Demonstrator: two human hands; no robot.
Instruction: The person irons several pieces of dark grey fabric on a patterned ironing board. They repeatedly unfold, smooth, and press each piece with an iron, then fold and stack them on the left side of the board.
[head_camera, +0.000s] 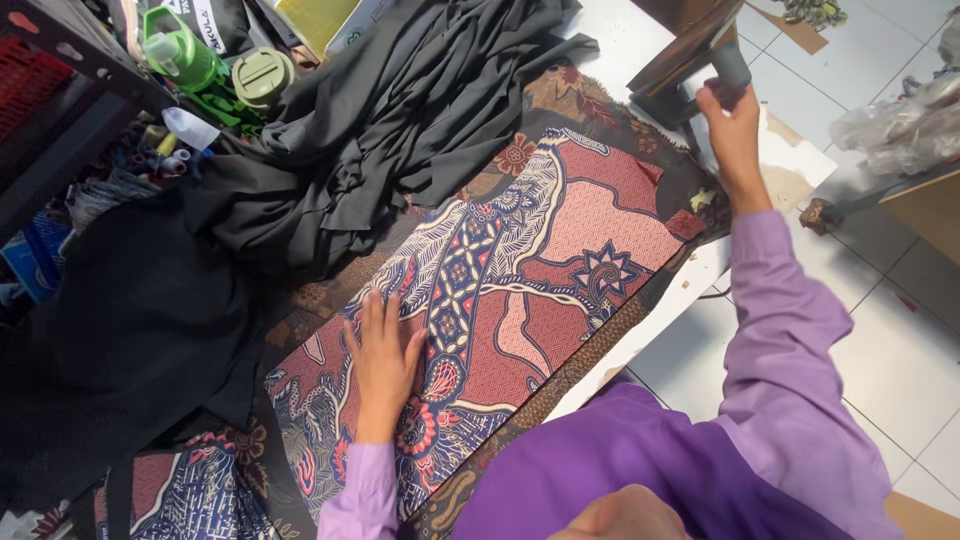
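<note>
Head view: left hand (383, 366) fingers spread flat on patterned cloth (560, 250); right hand (730, 120) fingers wrapped around iron handle (728, 62).

From here I can't identify the dark-handled tool (700, 62); my right hand (730, 125) covers its grip, and the top edge crops it.

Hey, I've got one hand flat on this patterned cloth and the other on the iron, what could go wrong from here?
1. The left hand lies flat on the batik cloth; if the iron comes down that way, fingers may get burned.
2. The right hand holds the iron at the table's far edge, where it might slip off.
3. The black fabric pile spills against the cloth and could get caught or scorched.
</note>
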